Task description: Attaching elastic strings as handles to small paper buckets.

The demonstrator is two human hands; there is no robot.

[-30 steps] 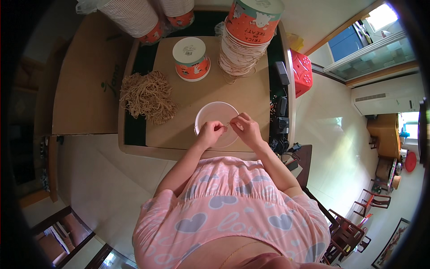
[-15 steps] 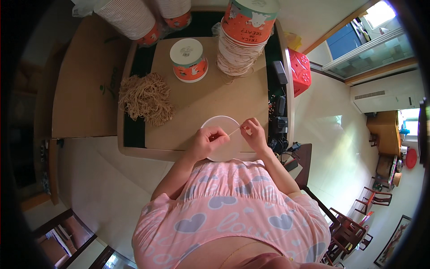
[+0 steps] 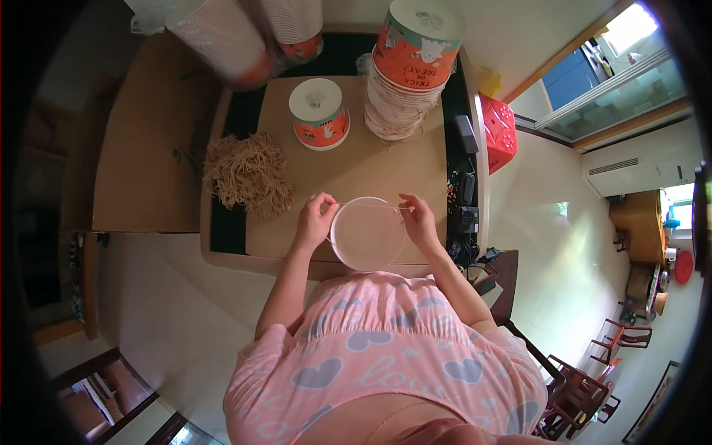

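A white-lined paper bucket [image 3: 368, 239] stands mouth up at the near edge of the cardboard, close to my body. Across its far rim runs a thin tan cord [image 3: 368, 205], stretched between my two hands. Left of the rim, my left hand [image 3: 317, 220] is closed, pinching one end of the cord between thumb and fingers. At the right side my right hand [image 3: 420, 225] pinches the cord's other end near the rim. A tangled heap of tan cords [image 3: 248, 176] lies to the left. Beyond the bucket sits an orange and green printed paper bucket [image 3: 319, 122], bottom up.
A tall stack of upturned buckets with cords [image 3: 404, 104] rises at the far right of the cardboard [image 3: 341, 174]. More bucket stacks [image 3: 222, 41] stand far left beside a large cardboard box [image 3: 148, 156]. Black power adapters [image 3: 466, 185] line the right edge; a red stool [image 3: 498, 133] stands beyond.
My hands have moved apart; the left one went from over the bucket's mouth to outside its left rim. The cord is now stretched straight across. The whole view has shifted slightly.
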